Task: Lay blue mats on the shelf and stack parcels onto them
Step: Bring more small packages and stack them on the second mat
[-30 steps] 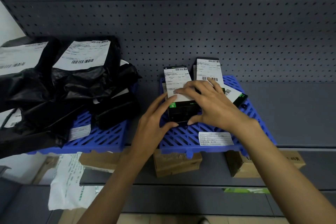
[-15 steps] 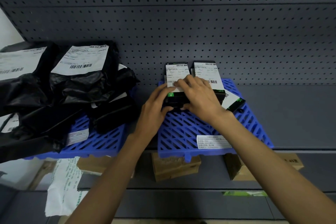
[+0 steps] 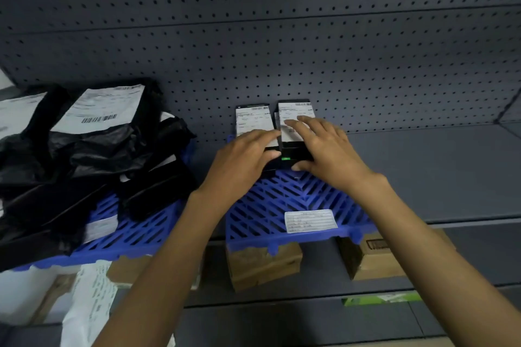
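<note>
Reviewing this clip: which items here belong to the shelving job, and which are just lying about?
Job: left blue mat, right blue mat, bagged parcels, left boxed parcel, right boxed parcel.
Lying about: cardboard boxes, white bag, green packet, all below.

My mat (image 3: 284, 200) is ribbed blue plastic, bags (image 3: 93, 155) crinkly glossy black plastic, labels (image 3: 296, 115) matt paper, pegboard (image 3: 310, 51) matt grey metal.

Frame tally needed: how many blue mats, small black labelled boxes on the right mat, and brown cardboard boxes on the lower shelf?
Blue mats: 2
Black labelled boxes in view (the hands may hide more): 2
Brown cardboard boxes: 3
Total: 7
</note>
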The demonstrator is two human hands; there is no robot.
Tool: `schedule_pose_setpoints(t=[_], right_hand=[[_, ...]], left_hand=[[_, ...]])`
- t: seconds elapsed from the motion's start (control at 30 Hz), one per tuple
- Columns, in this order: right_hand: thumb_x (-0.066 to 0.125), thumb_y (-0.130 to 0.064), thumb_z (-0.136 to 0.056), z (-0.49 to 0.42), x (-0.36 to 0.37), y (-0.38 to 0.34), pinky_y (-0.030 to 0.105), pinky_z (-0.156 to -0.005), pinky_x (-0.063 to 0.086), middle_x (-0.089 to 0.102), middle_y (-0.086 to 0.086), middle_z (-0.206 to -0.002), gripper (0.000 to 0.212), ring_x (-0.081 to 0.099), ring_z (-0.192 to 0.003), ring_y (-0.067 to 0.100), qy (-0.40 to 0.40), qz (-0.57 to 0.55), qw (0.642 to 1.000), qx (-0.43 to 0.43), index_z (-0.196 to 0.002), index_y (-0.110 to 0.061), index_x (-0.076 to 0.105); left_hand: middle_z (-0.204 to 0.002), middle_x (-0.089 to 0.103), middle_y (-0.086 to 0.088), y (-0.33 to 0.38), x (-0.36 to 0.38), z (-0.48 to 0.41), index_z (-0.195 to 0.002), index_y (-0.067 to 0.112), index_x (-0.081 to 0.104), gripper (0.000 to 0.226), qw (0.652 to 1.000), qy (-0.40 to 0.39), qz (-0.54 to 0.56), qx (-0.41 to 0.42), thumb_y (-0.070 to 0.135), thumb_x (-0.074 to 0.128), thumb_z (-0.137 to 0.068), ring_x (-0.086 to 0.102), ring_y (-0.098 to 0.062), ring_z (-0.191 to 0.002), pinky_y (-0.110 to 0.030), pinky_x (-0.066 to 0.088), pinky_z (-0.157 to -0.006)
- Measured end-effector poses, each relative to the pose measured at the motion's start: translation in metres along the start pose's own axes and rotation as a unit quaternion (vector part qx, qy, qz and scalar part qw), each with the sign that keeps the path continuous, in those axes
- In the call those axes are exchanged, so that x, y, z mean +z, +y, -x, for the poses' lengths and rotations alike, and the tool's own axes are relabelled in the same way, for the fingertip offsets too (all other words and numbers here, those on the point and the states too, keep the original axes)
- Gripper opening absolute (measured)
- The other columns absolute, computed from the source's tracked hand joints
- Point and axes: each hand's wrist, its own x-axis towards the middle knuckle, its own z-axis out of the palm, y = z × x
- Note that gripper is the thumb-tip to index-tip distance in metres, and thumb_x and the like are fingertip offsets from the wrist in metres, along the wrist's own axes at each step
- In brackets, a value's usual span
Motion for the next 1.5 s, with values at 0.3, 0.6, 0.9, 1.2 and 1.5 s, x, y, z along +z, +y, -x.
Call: schedule_pose_setpoints(t=[0.3, 0.6, 0.9, 1.2, 1.5], right_hand=[[0.067, -0.053, -0.081, 0.000, 0.014, 0.008, 0.050, -0.103, 0.043, 0.022, 0.000, -0.160, 0.087, 0.042, -0.135, 0.033, -0.006, -0.058, 0.998, 0.017, -0.152, -0.029, 0.024], [0.073, -0.029, -0.077, -0.007, 0.016, 0.039, 0.043, -0.099, 0.046, 0.024, 0.002, -0.159, 0.087, 0.045, -0.133, 0.030, -0.034, -0.131, 0.990, -0.037, -0.152, -0.023, 0.028], [0.074, -0.020, -0.081, -0.007, -0.002, 0.102, 0.041, -0.117, 0.029, 0.020, 0.000, -0.161, 0.088, 0.022, -0.146, 0.016, -0.128, -0.190, 0.966, -0.120, -0.153, -0.026, 0.025], [0.067, -0.003, -0.085, 0.000, -0.014, 0.141, 0.021, -0.116, 0.022, 0.018, -0.003, -0.162, 0.082, 0.020, -0.147, 0.011, -0.174, -0.235, 0.938, -0.188, -0.153, -0.024, 0.026], [0.068, -0.002, -0.083, 0.006, -0.006, 0.144, 0.048, -0.107, 0.042, -0.008, -0.018, -0.162, 0.101, 0.019, -0.148, 0.014, -0.180, -0.189, 0.937, -0.231, -0.156, -0.035, 0.005]], left_hand=[[-0.142, 0.050, 0.004, 0.017, 0.024, -0.022, -0.149, 0.026, 0.039, 0.068, 0.996, -0.036, -0.074, -0.016, 0.039, 0.068, -0.089, 0.047, -0.017, -0.129, -0.030, 0.041, -0.099], [-0.129, 0.054, 0.001, 0.035, 0.033, -0.028, -0.146, 0.027, 0.043, 0.076, 0.990, -0.038, -0.115, -0.068, 0.034, 0.078, -0.079, 0.049, -0.019, -0.120, -0.031, 0.041, -0.099], [-0.140, 0.057, -0.007, 0.080, 0.056, -0.034, -0.151, 0.023, 0.037, 0.079, 0.983, -0.023, -0.156, -0.092, 0.047, 0.071, -0.083, 0.042, -0.022, -0.139, -0.032, 0.019, -0.119], [-0.116, 0.066, -0.002, 0.125, 0.077, -0.029, -0.147, 0.024, 0.041, 0.070, 0.975, 0.033, -0.175, -0.136, 0.052, 0.065, -0.087, 0.060, -0.021, -0.111, -0.030, 0.051, -0.081], [-0.101, 0.065, -0.008, 0.160, 0.110, -0.028, -0.156, 0.027, 0.002, 0.089, 0.943, -0.014, -0.170, -0.286, 0.044, 0.062, -0.092, 0.066, -0.029, -0.086, -0.036, 0.043, -0.057]])
